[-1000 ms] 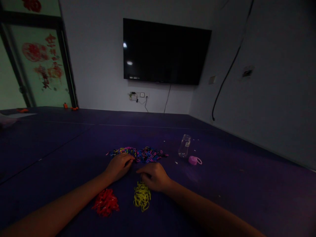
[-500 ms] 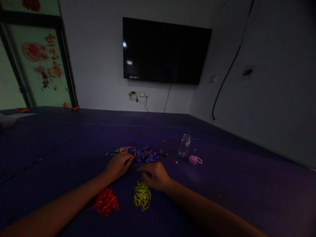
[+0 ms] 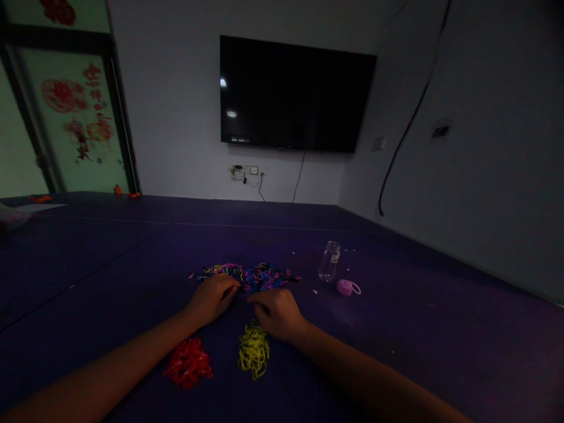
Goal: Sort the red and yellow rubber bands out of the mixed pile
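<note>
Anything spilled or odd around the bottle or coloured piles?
Small white scraps are scattered on the purple surface near the bottle, unlike the gathered red pile and yellow pile. The bottle stands uncapped, with a pink cap lying beside it. Nothing looks damaged.

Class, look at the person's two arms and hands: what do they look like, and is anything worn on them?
The left forearm and right forearm are bare, with no sleeve, watch or bracelet showing. The left hand and right hand are ungloved, with no clear markings. It is too dim to rule out a thin ring.
</note>
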The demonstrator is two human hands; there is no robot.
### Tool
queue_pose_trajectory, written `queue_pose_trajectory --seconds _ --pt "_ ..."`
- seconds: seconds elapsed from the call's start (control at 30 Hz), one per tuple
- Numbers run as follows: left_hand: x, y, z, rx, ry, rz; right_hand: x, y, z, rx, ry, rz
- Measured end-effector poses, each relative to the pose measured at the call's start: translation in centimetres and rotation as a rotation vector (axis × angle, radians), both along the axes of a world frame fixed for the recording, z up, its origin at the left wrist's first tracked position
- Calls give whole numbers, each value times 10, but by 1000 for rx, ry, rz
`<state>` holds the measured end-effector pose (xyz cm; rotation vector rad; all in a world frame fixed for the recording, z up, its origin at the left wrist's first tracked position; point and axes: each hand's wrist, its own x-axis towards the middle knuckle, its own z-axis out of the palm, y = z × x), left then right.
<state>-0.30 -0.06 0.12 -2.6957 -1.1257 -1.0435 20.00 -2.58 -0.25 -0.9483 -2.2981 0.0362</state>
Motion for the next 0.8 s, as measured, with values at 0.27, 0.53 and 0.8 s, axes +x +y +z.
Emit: queue_pose_trajectory --seconds 0.27,0.53,0.8 --pt "1 0 0 -16 19 24 0 3 0 -60 40 -25" --pt "0 0 -1 -31 29 18 0 5 0 -102 95 -24" --pt "-2 2 -3 -22 38 2 0 5 1 -47 17 20"
